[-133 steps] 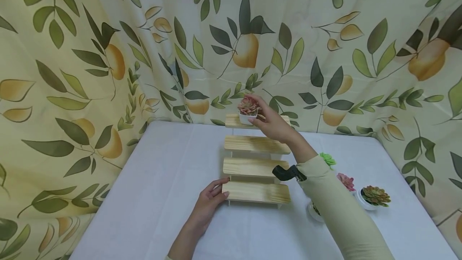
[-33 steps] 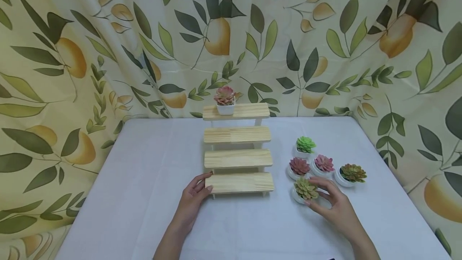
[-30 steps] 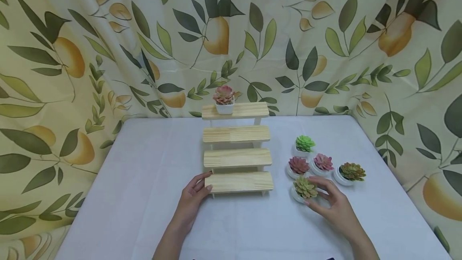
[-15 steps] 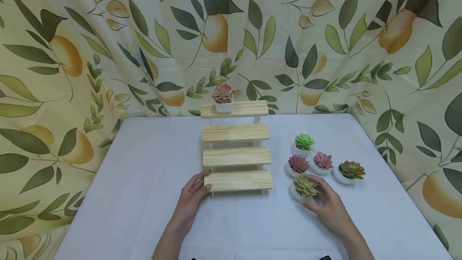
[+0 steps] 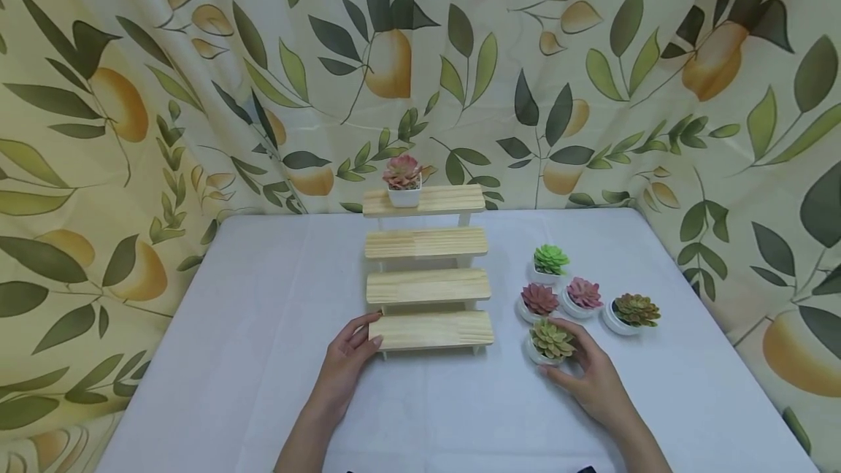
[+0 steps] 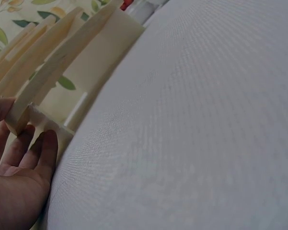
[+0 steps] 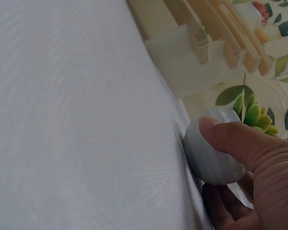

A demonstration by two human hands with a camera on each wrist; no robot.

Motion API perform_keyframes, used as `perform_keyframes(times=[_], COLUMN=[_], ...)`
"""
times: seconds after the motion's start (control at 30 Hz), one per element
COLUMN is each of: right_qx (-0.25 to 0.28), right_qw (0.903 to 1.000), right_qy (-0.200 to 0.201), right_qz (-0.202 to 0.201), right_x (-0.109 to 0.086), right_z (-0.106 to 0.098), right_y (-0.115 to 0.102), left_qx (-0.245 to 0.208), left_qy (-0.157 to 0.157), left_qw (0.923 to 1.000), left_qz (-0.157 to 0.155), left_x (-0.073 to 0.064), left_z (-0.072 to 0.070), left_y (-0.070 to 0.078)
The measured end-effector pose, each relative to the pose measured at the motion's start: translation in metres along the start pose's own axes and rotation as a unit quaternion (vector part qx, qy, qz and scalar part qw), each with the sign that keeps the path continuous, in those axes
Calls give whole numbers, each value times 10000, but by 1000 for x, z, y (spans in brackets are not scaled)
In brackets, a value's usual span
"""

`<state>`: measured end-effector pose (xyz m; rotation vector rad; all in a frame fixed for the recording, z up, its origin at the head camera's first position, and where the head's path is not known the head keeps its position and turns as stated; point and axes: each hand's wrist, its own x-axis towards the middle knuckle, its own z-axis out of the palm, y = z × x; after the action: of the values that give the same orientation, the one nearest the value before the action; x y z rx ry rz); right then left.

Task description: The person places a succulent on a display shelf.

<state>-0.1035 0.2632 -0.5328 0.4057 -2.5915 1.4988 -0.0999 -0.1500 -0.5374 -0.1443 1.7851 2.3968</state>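
right hand [image 5: 594,378] has thumb and fingers [image 7: 230,139] curled round the yellow-green succulent pot [image 5: 550,341], which sits on the table [image 5: 263,356] right of the wooden step shelf [image 5: 430,331]. left hand [image 5: 344,363], fingers straight, steadies its bottom step. white cloth, leaf-print curtain [image 5: 131,93] behind.

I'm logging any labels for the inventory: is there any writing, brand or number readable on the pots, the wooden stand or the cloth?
None: no text shows on the wooden stand, the white pots such as the one the right hand grips, the tablecloth or the leaf-print curtain.
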Motion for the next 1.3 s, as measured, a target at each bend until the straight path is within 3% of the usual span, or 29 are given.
perform_keyframes(times=[0.33,0.93,1.13,1.3], right_qx=[-27,377,507,267], right_qw=[10000,9985,9964,9957], right_qy=[-3,396,469,464], right_qz=[-43,-62,-496,-754], right_x=[3,5,20,42], right_z=[-1,-6,-8,-11], right_y=[-4,-19,-36,-57], left_qx=[66,74,88,102], left_qy=[79,-46,-106,-107], left_qw=[9999,10000,9999,9998], left_qz=[17,38,79,128], left_x=[0,0,-1,-1], left_z=[-2,-2,-1,-2], left_y=[0,1,0,-1])
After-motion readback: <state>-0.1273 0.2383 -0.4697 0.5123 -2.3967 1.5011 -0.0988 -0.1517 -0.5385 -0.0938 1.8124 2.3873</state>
